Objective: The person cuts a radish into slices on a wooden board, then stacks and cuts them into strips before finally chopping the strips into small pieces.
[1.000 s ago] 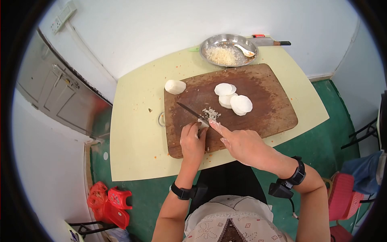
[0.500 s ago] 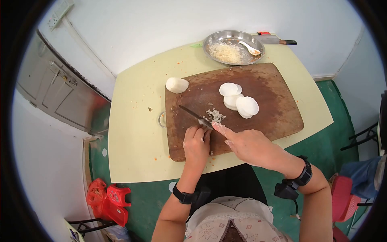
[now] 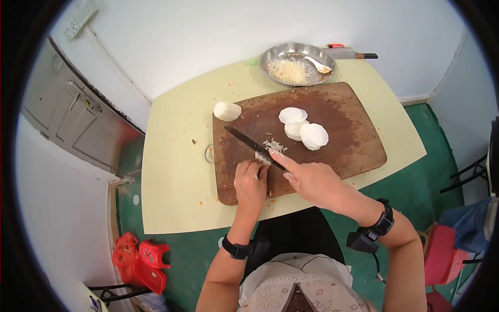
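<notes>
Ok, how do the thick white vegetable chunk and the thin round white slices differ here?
The thick white vegetable chunk is one rounded lump; the thin round white slices are several flat discs. The chunk sits alone at the far-left corner of the brown wooden board; the slices overlap one another nearer its middle. Both are white.

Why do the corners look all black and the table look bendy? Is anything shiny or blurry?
Head view: a dark round border fills the corners, and the table's edges bow, probably from a wide lens; head view: light looks bright, and the metal dish shines; head view: the left hand, right hand and knife look fairly clear.
</notes>
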Motion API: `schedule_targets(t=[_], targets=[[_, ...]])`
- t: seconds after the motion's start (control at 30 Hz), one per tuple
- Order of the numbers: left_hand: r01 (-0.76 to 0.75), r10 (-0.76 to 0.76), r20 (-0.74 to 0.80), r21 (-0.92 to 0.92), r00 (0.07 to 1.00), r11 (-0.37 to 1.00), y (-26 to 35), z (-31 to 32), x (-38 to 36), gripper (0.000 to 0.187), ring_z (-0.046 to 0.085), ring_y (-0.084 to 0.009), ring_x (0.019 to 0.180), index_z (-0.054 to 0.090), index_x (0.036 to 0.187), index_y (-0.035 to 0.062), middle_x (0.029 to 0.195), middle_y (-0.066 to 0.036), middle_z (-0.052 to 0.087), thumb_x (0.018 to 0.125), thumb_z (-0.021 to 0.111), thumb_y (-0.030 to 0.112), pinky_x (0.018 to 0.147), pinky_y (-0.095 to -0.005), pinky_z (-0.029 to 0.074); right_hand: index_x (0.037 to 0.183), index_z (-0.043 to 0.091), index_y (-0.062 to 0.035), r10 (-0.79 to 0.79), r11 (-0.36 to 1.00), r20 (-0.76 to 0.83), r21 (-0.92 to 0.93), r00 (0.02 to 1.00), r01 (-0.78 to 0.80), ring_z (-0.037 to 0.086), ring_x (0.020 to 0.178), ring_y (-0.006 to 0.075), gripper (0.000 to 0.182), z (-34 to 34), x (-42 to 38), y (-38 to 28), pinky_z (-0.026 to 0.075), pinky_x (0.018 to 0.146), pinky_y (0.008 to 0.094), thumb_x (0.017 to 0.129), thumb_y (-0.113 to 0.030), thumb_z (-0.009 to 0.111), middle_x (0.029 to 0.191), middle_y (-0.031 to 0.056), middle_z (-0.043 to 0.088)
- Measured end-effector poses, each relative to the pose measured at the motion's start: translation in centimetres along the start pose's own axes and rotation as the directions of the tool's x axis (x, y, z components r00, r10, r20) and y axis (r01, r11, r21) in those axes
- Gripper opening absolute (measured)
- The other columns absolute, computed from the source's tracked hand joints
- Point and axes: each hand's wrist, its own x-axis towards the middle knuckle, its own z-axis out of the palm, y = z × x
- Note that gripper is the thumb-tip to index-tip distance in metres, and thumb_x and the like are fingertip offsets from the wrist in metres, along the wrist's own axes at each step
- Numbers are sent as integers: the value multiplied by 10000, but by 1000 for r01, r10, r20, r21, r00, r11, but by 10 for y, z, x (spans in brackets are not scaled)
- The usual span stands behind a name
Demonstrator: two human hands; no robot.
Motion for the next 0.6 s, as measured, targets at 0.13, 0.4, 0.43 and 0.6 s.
schedule_targets(t=[0.13, 0.4, 0.43, 0.6], targets=[[-15, 15, -3, 18, 1000, 1000, -1, 0, -1, 130, 585, -318, 759, 606, 763, -19, 845, -144, 628, 673, 701, -16, 668, -369, 478, 1419, 268, -173, -11, 1000, -3, -17, 1000, 11, 572, 541, 349, 552, 3, -5, -1, 460, 505, 451, 910, -160, 483, 602, 150, 573], [-6, 6, 20, 12, 1000, 1000, -2, 1, -1, 116, 575, -317, 772, 615, 772, -17, 840, -141, 612, 683, 688, -16, 681, -383, 488, 1419, 285, -131, -11, 999, 99, -39, 995, 15, 594, 587, 359, 552, -9, -1, -4, 468, 526, 457, 898, -131, 469, 628, 170, 594], [-3, 2, 26, 11, 1000, 1000, -2, 1, -1, 116, 576, -316, 775, 617, 777, -18, 841, -142, 613, 684, 687, -17, 682, -383, 488, 1421, 281, -129, -13, 999, 109, -39, 994, 18, 594, 586, 359, 556, -10, 1, -4, 467, 524, 457, 896, -123, 464, 629, 171, 594], [7, -9, 47, 38, 999, 999, -2, 0, -2, 127, 582, -314, 790, 624, 796, -25, 853, -146, 617, 685, 685, -18, 688, -383, 490, 1433, 239, -180, -19, 997, 100, -71, 995, 26, 573, 545, 348, 588, 11, 15, -3, 457, 511, 452, 899, -149, 485, 607, 153, 571]])
